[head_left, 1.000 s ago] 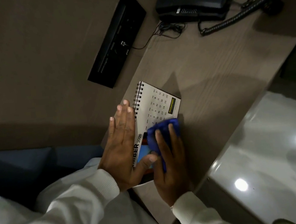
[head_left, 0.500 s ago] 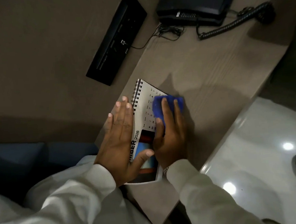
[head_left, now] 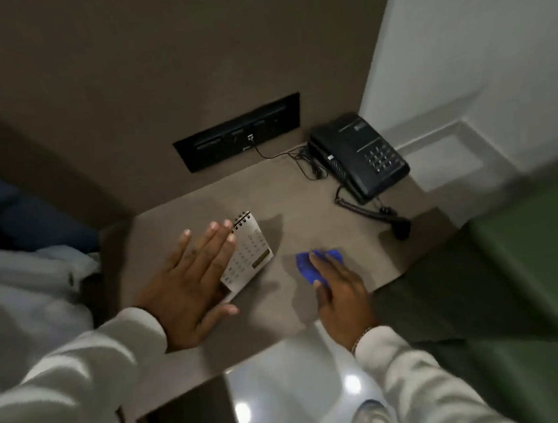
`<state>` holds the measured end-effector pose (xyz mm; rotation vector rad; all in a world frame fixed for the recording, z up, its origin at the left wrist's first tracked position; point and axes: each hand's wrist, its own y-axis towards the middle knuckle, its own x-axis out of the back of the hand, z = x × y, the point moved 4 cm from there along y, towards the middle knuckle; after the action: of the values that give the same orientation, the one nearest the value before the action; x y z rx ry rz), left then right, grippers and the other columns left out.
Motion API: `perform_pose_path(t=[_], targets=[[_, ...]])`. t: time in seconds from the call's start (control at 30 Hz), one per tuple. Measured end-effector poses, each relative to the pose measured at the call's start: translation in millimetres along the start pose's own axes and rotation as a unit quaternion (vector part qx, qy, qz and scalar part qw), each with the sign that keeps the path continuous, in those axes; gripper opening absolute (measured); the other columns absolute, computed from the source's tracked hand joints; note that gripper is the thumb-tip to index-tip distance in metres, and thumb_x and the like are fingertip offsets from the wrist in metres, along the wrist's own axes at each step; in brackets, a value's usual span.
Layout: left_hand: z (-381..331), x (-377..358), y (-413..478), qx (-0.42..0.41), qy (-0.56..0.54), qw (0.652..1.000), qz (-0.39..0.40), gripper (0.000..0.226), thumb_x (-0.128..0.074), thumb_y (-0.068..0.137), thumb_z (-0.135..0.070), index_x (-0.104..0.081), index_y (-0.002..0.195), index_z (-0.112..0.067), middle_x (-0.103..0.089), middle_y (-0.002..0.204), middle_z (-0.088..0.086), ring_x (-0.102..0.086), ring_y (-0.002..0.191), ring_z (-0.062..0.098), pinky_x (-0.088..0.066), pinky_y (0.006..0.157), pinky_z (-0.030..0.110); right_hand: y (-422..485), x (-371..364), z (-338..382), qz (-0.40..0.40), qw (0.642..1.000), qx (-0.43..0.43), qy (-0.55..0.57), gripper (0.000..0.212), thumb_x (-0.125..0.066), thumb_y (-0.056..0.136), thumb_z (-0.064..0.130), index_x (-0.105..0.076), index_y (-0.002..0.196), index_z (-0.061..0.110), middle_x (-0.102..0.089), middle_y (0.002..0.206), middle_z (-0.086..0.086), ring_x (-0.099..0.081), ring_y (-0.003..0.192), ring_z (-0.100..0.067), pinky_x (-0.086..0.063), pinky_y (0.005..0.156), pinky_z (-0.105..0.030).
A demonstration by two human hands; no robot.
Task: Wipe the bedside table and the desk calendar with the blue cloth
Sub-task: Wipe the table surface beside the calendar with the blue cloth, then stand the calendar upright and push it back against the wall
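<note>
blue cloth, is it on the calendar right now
No, the blue cloth lies under the right hand on the bare table, apart from the calendar.

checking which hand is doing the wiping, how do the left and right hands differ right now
The left hand lies flat with fingers spread, on the desk calendar; the right hand presses the blue cloth on the bare bedside table, apart from the calendar. The left touches no cloth; the right has its fingers on it. The left sits nearer the table's left edge, the right nearer its front right corner. Both wear white sleeves.
</note>
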<state>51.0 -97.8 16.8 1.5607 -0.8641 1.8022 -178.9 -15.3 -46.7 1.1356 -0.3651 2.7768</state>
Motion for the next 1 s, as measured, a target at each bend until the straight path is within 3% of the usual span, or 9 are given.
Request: perform_pose_path(t=[0.13, 0.3, 0.5, 0.67, 0.77, 0.83, 0.9, 0.93, 1.0], targets=[[-62, -27, 8, 0.064, -0.101, 0.992, -0.03, 0.083, -0.029, 0.093, -0.057, -0.012, 0.152, -0.001, -0.011, 0.163, 0.02, -0.009, 0.151, 0.033, -0.017, 0.119, 0.051, 33, 21, -30, 0.063, 0.986, 0.007, -0.154, 0.052, -0.043, 0.098, 0.02, -0.034, 0.149, 0.025, -0.031, 0.16, -0.002, -0.04, 0.135, -0.034, -0.036, 0.112, -0.039], [-117, -88, 23, 0.173, -0.189, 0.967, 0.004, 0.081, -0.033, 0.091, -0.055, -0.019, 0.151, -0.003, -0.014, 0.162, 0.016, -0.01, 0.151, 0.031, -0.021, 0.117, 0.051, 69, 14, -53, 0.078, 0.949, 0.067, -0.299, 0.054, -0.042, 0.096, 0.037, -0.034, 0.148, 0.028, -0.029, 0.161, -0.008, -0.035, 0.134, -0.042, -0.038, 0.108, -0.051], [-132, -141, 25, 0.327, -0.177, 0.927, 0.046, 0.085, -0.025, 0.091, -0.062, -0.016, 0.152, -0.005, -0.012, 0.163, 0.016, -0.009, 0.151, 0.032, -0.012, 0.12, 0.055, 66, -10, -95, 0.074, 0.939, 0.087, -0.324, 0.072, -0.027, 0.09, 0.069, -0.005, 0.152, 0.04, -0.002, 0.167, -0.003, -0.01, 0.149, -0.046, -0.018, 0.113, -0.067], [-132, -143, 28, 0.339, -0.157, 0.926, 0.058, 0.087, -0.02, 0.09, -0.066, -0.015, 0.152, -0.005, -0.012, 0.163, 0.016, -0.008, 0.152, 0.032, -0.013, 0.12, 0.056, 68, -12, -92, 0.093, 0.94, 0.076, -0.32, 0.074, -0.018, 0.089, 0.073, -0.002, 0.152, 0.039, 0.001, 0.167, -0.004, -0.004, 0.15, -0.044, -0.012, 0.115, -0.068], [-128, -129, 21, 0.348, -0.223, 0.909, 0.05, 0.085, -0.019, 0.09, -0.063, -0.011, 0.153, -0.008, -0.006, 0.164, 0.011, 0.0, 0.152, 0.027, -0.005, 0.123, 0.05, 69, -3, -86, 0.148, 0.929, 0.039, -0.338, 0.075, -0.012, 0.085, 0.075, 0.008, 0.15, 0.044, 0.013, 0.166, 0.003, 0.003, 0.151, -0.041, -0.006, 0.114, -0.071], [-124, -115, 7, 0.357, -0.31, 0.881, 0.013, 0.079, -0.025, 0.092, -0.058, -0.005, 0.154, -0.014, 0.0, 0.165, 0.004, 0.007, 0.151, 0.02, -0.003, 0.124, 0.044, 74, 5, -71, 0.174, 0.93, 0.005, -0.323, 0.07, -0.015, 0.088, 0.074, 0.005, 0.149, 0.047, 0.012, 0.166, 0.008, 0.004, 0.151, -0.04, 0.001, 0.114, -0.071], [-122, -100, -14, 0.389, -0.398, 0.83, -0.033, 0.073, -0.039, 0.095, -0.048, -0.005, 0.154, -0.022, -0.003, 0.165, -0.003, 0.005, 0.151, 0.013, -0.009, 0.124, 0.04, 75, 12, -44, 0.161, 0.946, 0.024, -0.28, 0.065, -0.022, 0.091, 0.069, -0.009, 0.15, 0.043, -0.005, 0.166, 0.007, -0.009, 0.15, -0.038, -0.007, 0.117, -0.068], [-119, -91, -28, 0.422, -0.435, 0.793, -0.062, 0.069, -0.046, 0.095, -0.042, -0.012, 0.153, -0.025, -0.011, 0.164, -0.003, -0.002, 0.151, 0.012, -0.015, 0.123, 0.039, 76, 14, -25, 0.147, 0.962, 0.046, -0.227, 0.064, -0.028, 0.092, 0.065, -0.02, 0.149, 0.038, -0.021, 0.163, 0.003, -0.023, 0.147, -0.035, -0.019, 0.118, -0.062], [-111, -75, -60, 0.526, -0.485, 0.687, -0.13, 0.058, -0.055, 0.094, -0.031, -0.034, 0.148, -0.023, -0.037, 0.156, 0.003, -0.027, 0.146, 0.017, -0.031, 0.116, 0.035, 81, 16, 14, 0.127, 0.991, 0.013, -0.026, 0.058, -0.043, 0.091, 0.058, -0.04, 0.142, 0.03, -0.049, 0.148, -0.002, -0.047, 0.131, -0.025, -0.037, 0.11, -0.041]])
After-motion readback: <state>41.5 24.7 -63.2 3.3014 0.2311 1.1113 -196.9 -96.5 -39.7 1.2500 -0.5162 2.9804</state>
